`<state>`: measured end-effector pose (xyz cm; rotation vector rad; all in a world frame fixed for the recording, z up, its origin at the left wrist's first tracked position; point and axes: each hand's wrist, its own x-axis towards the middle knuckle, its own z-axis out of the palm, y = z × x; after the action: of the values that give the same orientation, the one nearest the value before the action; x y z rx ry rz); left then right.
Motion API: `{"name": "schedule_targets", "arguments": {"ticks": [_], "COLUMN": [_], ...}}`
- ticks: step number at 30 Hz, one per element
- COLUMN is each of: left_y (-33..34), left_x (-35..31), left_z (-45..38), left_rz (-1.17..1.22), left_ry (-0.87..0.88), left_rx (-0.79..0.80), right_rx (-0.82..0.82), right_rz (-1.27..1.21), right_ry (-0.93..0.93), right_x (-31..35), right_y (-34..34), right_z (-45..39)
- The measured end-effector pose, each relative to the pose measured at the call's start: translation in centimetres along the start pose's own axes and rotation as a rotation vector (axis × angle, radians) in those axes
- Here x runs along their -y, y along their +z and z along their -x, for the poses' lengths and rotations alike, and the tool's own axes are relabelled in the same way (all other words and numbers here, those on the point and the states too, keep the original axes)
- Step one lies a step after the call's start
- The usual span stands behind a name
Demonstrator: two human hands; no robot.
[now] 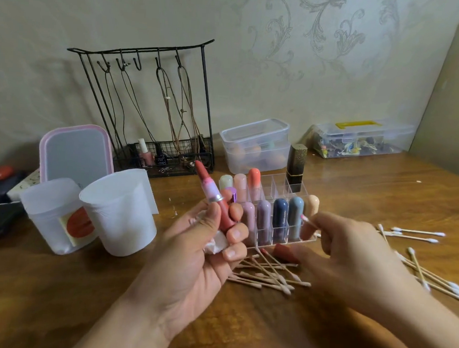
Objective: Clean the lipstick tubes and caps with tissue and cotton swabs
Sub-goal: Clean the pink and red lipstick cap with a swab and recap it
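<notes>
My left hand (pixel 194 255) grips an uncapped red lipstick tube (pixel 213 197), held upright with its stick extended, and a crumpled white tissue (pixel 216 244) is tucked in the same palm. My right hand (pixel 352 251) pinches a cotton swab (pixel 305 219) with a pink-stained tip, just right of the tube. A red cap (pixel 285 253) lies on the table below the right fingers. A clear organizer (pixel 281 187) behind holds several capped lipsticks. Used swabs (pixel 265 275) lie piled in front of it.
Clean cotton swabs (pixel 419 255) are scattered at the right. Two white plastic cups (pixel 118 212) stand at the left, a pink-framed mirror (pixel 76 153) behind them. A black wire rack (pixel 157 110), two clear lidded boxes (pixel 254 145) and a gold-black lipstick (pixel 296 164) stand along the wall.
</notes>
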<state>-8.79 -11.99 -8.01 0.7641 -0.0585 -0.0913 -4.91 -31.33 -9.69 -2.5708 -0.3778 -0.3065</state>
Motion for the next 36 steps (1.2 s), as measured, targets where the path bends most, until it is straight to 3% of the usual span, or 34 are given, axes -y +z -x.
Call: {"name": "schedule_targets", "arguments": {"ticks": [2,5,8,10,12,14,16,20,27,30,36], "left_y": [-0.3,-0.6,-0.5,-0.1,0.3,0.7,1.1,1.8,1.7,1.5,0.8], "left_x": [0.1,0.3,0.5,0.7,1.1,1.7,2.3,2.6,2.6,2.8,2.8], "left_z": [-0.2,-0.3,-0.1,0.2,0.5,0.7,0.9,1.5,1.4,1.2,0.6], "left_rz": [0.014,0.046,0.053,0.016,-0.039,-0.098,-0.137,-0.120,-0.134,-0.166,-0.245], "left_ry": [-0.019,-0.059,-0.090,-0.101,-0.100,-0.096,-0.097,-0.147,-0.146,-0.134,0.018], "left_rx": [0.001,0.039,0.062,0.038,-0.014,-0.040,-0.007,0.063,-0.048,-0.092,-0.147], "right_rx": [0.102,0.167,0.029,-0.145,-0.236,-0.126,0.001,-0.028,-0.167,-0.150,-0.144], "right_rz": [0.190,0.255,0.203,-0.022,-0.514,-0.886,-0.976,-0.892,-0.440,-0.246,-0.479], "right_ry": [0.049,0.038,0.038,-0.029,-0.167,-0.292,-0.379,-0.411,-0.416,-0.423,-0.378], "right_x": [0.2,0.2,0.0,-0.5,-0.4,0.4,0.6,1.0,0.5,0.4,-0.2], "right_y": [0.3,0.7,0.3,0.0,-0.2,0.0,0.8,1.6,2.1,1.5,-0.1], "right_z": [-0.3,-0.5,-0.3,-0.1,0.2,0.5,0.8,1.1,1.3,1.3,1.0]}}
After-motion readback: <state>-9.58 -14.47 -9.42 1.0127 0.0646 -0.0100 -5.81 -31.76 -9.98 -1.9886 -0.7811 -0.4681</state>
